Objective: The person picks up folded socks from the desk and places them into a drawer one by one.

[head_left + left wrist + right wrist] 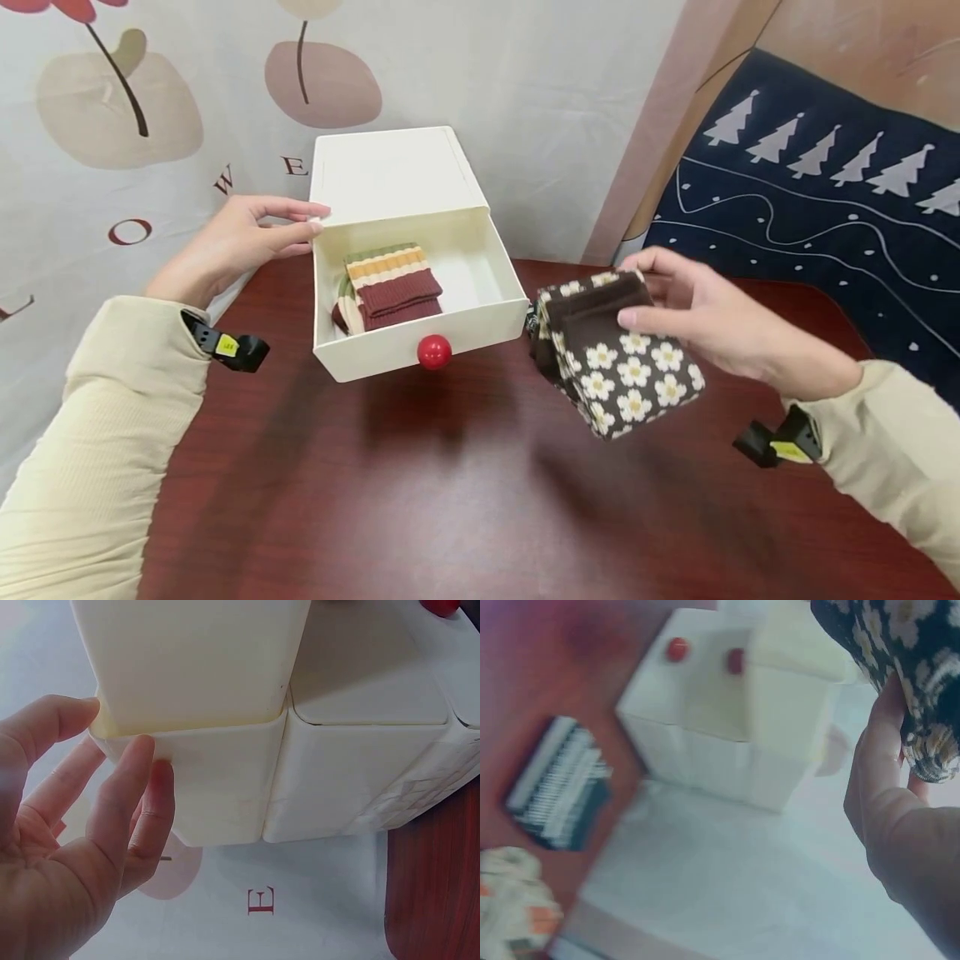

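Note:
My left hand [247, 237] touches the upper left front corner of a white drawer cabinet [397, 171], its fingertips on the rim and side in the left wrist view. The cabinet's top drawer [420, 343] is pulled out. Inside lies a folded striped sock bundle [397, 287] in maroon, yellow, cream and green. To the drawer's right, my right hand [697, 312] pinches a folded pair of dark brown daisy-patterned socks [633, 379] above the table, thumb on the near face. The right wrist view shows only part of these daisy socks, at its upper right.
A red ball knob [434, 352] sticks out of the drawer front. Beside the cabinet in the right wrist view lie a folded black-and-white striped textile [561, 784] and a cream-and-orange bundle [517, 900], both blurred. Patterned cloth [187, 100] hangs behind the reddish-brown table [450, 517].

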`<state>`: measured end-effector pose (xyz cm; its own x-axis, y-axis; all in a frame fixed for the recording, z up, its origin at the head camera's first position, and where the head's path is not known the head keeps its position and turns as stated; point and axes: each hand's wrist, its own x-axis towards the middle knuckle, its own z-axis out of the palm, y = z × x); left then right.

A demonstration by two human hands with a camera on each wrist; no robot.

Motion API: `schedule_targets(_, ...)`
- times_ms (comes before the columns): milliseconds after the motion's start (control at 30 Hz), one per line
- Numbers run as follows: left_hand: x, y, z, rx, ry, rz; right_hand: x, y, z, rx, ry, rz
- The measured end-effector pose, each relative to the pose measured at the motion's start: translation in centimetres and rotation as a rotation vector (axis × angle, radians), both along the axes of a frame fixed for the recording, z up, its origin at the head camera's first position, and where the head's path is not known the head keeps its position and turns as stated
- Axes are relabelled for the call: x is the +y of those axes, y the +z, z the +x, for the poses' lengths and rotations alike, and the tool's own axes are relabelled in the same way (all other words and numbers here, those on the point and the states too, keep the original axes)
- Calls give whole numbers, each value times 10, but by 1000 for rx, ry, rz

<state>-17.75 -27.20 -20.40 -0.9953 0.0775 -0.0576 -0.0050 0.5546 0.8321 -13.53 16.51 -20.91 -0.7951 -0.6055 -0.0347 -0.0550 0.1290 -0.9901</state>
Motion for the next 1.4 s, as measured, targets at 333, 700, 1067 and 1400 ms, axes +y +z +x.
schedule_targets(333,1,-1,-1,29,-36,16,-48,56,-25,38,-165,72)
schedule_targets(700,0,-1,-2,31,-34,5,-105,68,-65,57,-119,196)
schedule_targets(1067,1,1,2,45,-31,-20,-139,44,-83,87,-68,397)
schedule_targets(1400,-3,4,1,24,-30,-50,-161,34,-81,79,-24,494)
